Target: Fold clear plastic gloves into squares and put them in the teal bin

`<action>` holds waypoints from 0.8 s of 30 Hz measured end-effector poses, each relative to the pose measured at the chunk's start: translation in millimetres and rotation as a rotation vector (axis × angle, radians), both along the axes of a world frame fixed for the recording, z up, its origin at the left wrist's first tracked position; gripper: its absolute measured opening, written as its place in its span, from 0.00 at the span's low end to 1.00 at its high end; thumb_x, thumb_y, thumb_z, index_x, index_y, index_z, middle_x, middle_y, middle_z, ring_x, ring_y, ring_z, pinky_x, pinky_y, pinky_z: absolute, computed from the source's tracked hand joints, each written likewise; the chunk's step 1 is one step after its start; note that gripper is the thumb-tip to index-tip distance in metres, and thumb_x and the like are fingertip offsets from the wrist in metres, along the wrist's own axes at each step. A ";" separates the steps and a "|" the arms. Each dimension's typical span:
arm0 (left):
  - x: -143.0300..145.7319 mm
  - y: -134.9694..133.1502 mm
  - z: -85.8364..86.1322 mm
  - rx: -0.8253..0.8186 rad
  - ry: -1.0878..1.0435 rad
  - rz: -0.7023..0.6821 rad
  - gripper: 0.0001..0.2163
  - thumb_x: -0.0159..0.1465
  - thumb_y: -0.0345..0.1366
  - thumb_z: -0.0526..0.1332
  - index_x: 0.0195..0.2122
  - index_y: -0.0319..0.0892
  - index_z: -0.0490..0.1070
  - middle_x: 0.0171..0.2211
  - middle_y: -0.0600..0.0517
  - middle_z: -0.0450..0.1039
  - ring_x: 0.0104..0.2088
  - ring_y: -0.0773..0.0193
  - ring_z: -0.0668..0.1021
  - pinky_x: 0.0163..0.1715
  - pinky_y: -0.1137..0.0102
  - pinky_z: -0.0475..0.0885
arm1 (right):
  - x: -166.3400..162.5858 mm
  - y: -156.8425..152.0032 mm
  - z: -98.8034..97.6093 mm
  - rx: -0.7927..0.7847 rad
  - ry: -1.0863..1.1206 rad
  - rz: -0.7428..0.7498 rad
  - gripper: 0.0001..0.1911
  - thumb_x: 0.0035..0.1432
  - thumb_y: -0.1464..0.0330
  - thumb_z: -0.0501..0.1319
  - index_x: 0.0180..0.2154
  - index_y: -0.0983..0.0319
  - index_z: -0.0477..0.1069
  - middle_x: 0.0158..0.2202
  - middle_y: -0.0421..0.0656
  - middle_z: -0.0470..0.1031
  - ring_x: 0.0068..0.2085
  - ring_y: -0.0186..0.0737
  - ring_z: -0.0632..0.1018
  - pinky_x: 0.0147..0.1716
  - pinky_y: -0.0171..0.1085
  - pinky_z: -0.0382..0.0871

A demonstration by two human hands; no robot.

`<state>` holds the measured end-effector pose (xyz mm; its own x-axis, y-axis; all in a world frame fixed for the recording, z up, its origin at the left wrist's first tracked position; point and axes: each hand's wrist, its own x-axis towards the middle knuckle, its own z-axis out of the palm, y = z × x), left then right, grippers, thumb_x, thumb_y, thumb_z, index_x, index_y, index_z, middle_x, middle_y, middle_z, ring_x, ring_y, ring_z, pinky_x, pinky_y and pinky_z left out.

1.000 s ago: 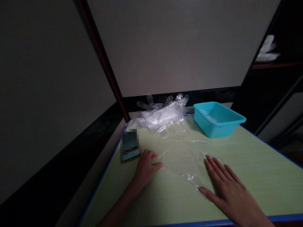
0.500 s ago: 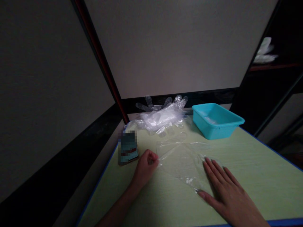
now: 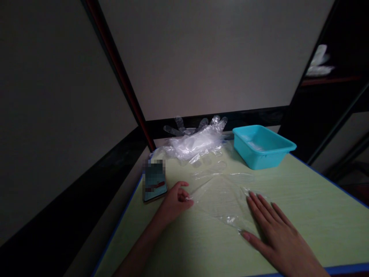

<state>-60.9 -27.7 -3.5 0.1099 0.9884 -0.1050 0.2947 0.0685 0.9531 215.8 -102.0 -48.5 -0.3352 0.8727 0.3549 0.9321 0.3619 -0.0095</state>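
Note:
A clear disposable plastic glove (image 3: 221, 196) lies spread out on the pale green table, its outline faint. My left hand (image 3: 177, 202) is at the glove's left corner, pinching a bit of the film between the thumb and a curled finger while the index finger is raised. Flat on the table, fingers stretched out, my right hand (image 3: 276, 231) touches the glove's right edge with its fingertips and thumb tip. Behind the glove is a crumpled heap of similar clear gloves (image 3: 196, 144), some with their fingers sticking up.
A phone (image 3: 155, 182) with a partly blurred screen rests near the table's left edge, beside my left hand. Toward the back right stands a turquoise plastic basin (image 3: 266, 159) with something whitish inside. A wall panel (image 3: 201, 57) rises behind the table (image 3: 323, 215).
My left index finger has lifted and straightened away from the thumb, while the other fingers stay at the glove's corner. The right hand has stayed in place; the view has shifted slightly.

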 end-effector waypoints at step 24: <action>5.1 -1.2 -6.2 0.116 0.038 -0.004 0.03 0.44 0.31 0.60 0.20 0.38 0.67 0.18 0.56 0.66 0.21 0.69 0.68 0.22 0.75 0.61 | 13.6 21.1 36.9 -0.171 0.155 0.026 0.35 0.55 0.52 0.48 0.60 0.59 0.40 0.60 0.45 0.46 0.59 0.49 0.50 0.54 0.53 0.50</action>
